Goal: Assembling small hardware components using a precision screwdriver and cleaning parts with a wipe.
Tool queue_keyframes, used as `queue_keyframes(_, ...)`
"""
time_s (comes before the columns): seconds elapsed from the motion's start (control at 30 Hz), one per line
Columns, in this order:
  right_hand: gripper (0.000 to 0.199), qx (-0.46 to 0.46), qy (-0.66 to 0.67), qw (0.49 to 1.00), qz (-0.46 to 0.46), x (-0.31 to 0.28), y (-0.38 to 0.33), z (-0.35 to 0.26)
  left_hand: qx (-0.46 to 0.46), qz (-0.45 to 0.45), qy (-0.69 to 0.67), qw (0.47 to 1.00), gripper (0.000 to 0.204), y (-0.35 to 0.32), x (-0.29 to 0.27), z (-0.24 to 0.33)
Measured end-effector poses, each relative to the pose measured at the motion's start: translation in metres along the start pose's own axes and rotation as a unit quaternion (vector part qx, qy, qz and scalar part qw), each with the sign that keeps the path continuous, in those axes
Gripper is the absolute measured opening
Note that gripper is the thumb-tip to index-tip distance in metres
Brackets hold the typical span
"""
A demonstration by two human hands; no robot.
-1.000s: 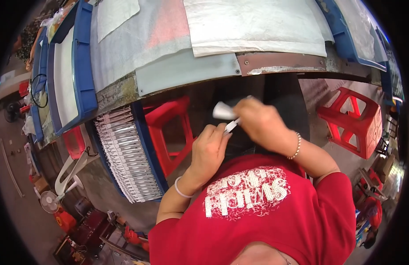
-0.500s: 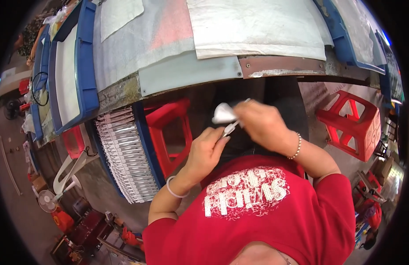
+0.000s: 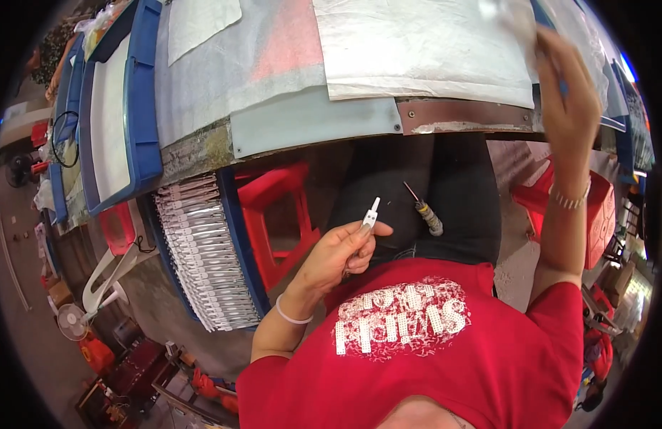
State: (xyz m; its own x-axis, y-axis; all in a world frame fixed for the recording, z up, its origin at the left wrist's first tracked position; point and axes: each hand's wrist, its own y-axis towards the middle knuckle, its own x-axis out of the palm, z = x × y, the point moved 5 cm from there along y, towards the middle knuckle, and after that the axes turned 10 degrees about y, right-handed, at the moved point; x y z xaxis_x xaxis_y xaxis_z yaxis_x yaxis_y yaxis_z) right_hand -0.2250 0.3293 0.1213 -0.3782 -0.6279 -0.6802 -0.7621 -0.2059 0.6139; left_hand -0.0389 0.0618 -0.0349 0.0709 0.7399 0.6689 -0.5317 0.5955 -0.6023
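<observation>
Pinched between the thumb and fingers of my left hand [image 3: 343, 254] is a small white plastic piece [image 3: 371, 217] with a narrow pointed tip, held upright above my lap. My right hand [image 3: 570, 104] is raised over the right side of the bench, near the blue tray there. At its fingertips is a white object [image 3: 508, 18], smeared by motion, whose kind I cannot make out. A screwdriver [image 3: 429, 214] with a worn yellowish handle and thin shaft rests on my dark trousers, apart from both hands.
White sheets [image 3: 424, 57] cover the bench, whose edge has a pale plate [image 3: 316, 123]. At left stands a lined blue tray [image 3: 143, 100]. Below it, a blue crate holds rows of white-and-metal pieces [image 3: 206, 250]. Red stools [image 3: 279, 207] flank my legs; a fan [image 3: 73, 323] stands farther left.
My right hand has swung from beside the left hand up to the bench's right side, the white object with it. The screwdriver on my lap now shows. The left hand keeps its piece.
</observation>
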Motion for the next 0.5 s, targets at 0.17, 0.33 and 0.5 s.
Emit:
queue_keyframes(0.17, 0.030, 0.172, -0.021, 0.982, -0.073, 0.001, -0.012, -0.019, 0.029, 0.037, 0.027, 0.999, 0.027, 0.010, -0.001, -0.006)
queue_keyframes(0.33, 0.041, 0.164, 0.136, 0.857, -0.469, 0.080, -0.149, -0.075, 0.013, 0.049, 0.069, 0.996, 0.026, 0.026, -0.005, -0.012)
queue_keyframes(0.5, 0.046, 0.196, 0.159, 0.877, -0.408, 0.101, -0.192, -0.071, 0.000, 0.040, 0.073, 0.997, 0.027, 0.034, -0.009, -0.019)
